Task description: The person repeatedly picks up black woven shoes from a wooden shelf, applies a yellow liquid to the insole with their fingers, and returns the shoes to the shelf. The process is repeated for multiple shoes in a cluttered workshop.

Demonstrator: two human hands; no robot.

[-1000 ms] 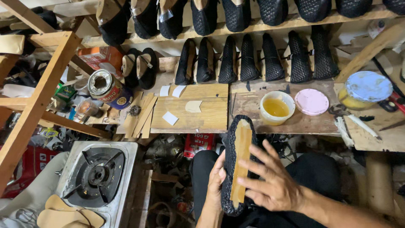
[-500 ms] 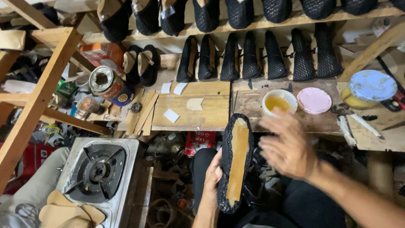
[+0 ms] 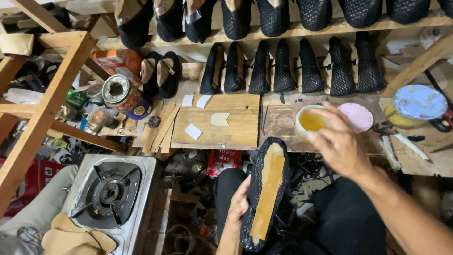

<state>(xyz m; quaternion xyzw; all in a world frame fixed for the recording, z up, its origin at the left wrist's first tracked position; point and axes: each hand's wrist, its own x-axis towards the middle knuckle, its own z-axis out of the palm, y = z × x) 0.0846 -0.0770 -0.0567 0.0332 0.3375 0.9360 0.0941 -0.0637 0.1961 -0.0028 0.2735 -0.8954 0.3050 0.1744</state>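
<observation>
Since the earlier frames the right hand (image 3: 339,144) has left the shoe and travelled up and to the far right; it now hangs over the small bowl of yellow glue (image 3: 310,122), fingers loosely spread and empty as far as can be seen, fingertips at the bowl's near rim. The shoe has kept its place over the lap.

At the near left a gas stove (image 3: 109,193) stands below the tabletop (image 3: 226,127), with tan insole cut-outs (image 3: 75,238) lying on its near corner. Farther back, a tin can (image 3: 120,94) lies tipped on its side at the tabletop's left end.

In the middle, the left hand (image 3: 237,208) grips the black mesh shoe (image 3: 264,193) from its left side, fingers curled around the edge. The shoe is held sole-up and nearly upright, a tan insole strip (image 3: 269,193) running along its length. It lies below and left of the right hand, well apart from it.

Right of the bowl rests a pink lid (image 3: 357,116), and farther right a jar with a pale blue lid (image 3: 415,106). Rows of black shoes (image 3: 288,66) line the far shelf.
</observation>
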